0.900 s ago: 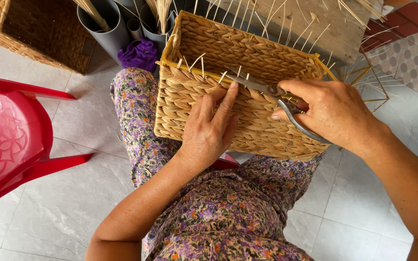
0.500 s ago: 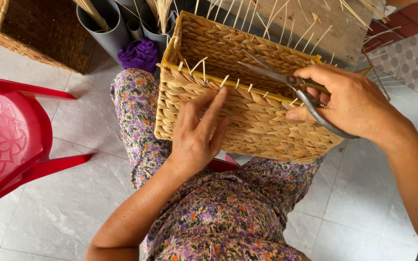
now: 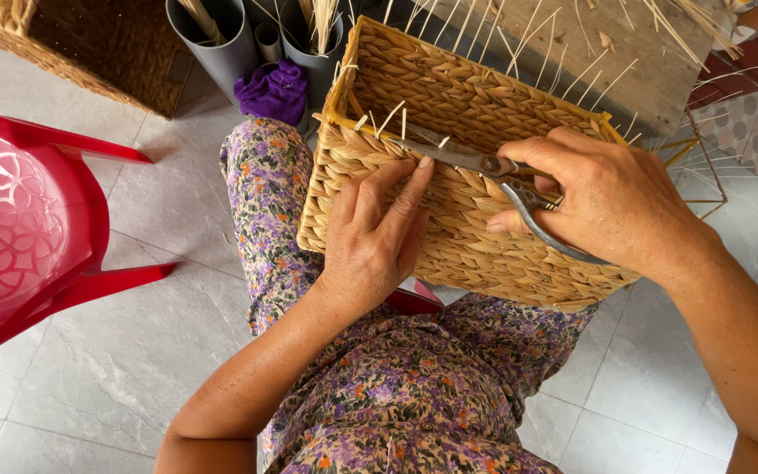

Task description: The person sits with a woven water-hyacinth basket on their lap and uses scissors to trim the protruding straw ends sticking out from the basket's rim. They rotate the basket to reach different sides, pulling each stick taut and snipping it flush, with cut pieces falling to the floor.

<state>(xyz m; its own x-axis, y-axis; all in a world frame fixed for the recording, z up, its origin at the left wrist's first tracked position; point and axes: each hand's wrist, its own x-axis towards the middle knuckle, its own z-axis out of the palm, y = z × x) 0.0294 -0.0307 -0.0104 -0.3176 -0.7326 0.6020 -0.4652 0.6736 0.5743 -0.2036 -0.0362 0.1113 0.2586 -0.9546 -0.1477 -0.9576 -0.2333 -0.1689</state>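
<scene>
A rectangular woven straw basket (image 3: 449,96) rests on my lap, with pale fibre ends sticking up along its yellow rim. My left hand (image 3: 375,233) lies flat against the near wall of the basket, fingers spread, index finger up at the rim. My right hand (image 3: 603,197) grips a pair of metal scissors (image 3: 475,162). The blades point left along the rim, right above the left fingertips, beside several protruding fibre ends.
A red plastic chair (image 3: 28,237) stands at left on the grey tiled floor. Grey tubes (image 3: 221,35) holding straw and a purple cloth (image 3: 271,89) sit behind the basket. Another woven basket (image 3: 54,44) is at top left. A wooden board (image 3: 625,53) with loose straws lies at the back right.
The right hand has slid the scissors leftward along the rim. The basket has shifted a little, and the left hand has moved up its wall toward the rim.
</scene>
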